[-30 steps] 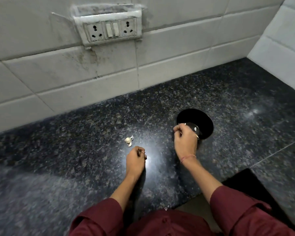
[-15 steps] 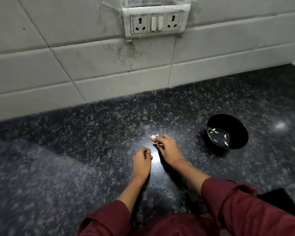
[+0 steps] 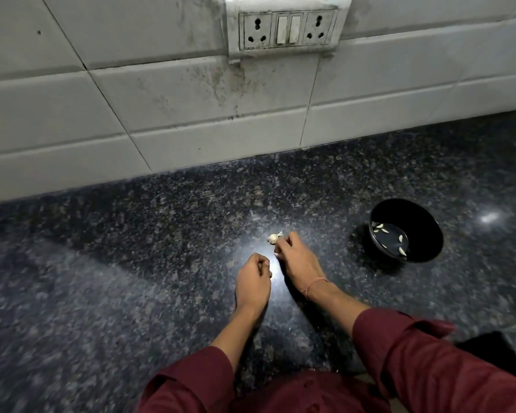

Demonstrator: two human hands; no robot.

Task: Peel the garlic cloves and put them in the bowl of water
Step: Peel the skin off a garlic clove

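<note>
1. Garlic cluster [image 3: 272,238] lies on the dark tabletop [image 3: 131,263] in the bright patch of reflected light, with the bowl [image 3: 429,217] well apart at its 3 o'clock.
2. Right hand [image 3: 294,260] sits at the cluster's 4 o'clock. Its fingers [image 3: 283,242] are curled and the tips touch the cluster's right edge. I cannot tell whether they actually pinch a clove.
3. Left hand [image 3: 252,283] is at the cluster's 7 o'clock, with its fingers curled in and the thumb pressed against them. Nothing shows inside.
4. The step in hand looks like breaking off the next clove. To do it well:
   - steady the cluster with the left hand, since it is light and will likely skid on polished stone;
   - pinch one clove low, near the root, and twist it away;
   - nick the tip and strip the papery skin in one pull;
   - carry the clove to 3 o'clock and lower it into the water [image 3: 392,241], so it does not splash.
5. Count:
   - one garlic cluster;
   - one bowl;
   - about five peeled cloves [image 3: 383,230] floating in it, though blur makes this unsure;
   - one small white scrap [image 3: 276,254] at the right hand's edge;
   - two hands;
   - one socket plate [image 3: 288,25] at 12 o'clock on the wall, holding two sockets and two switches.
</note>
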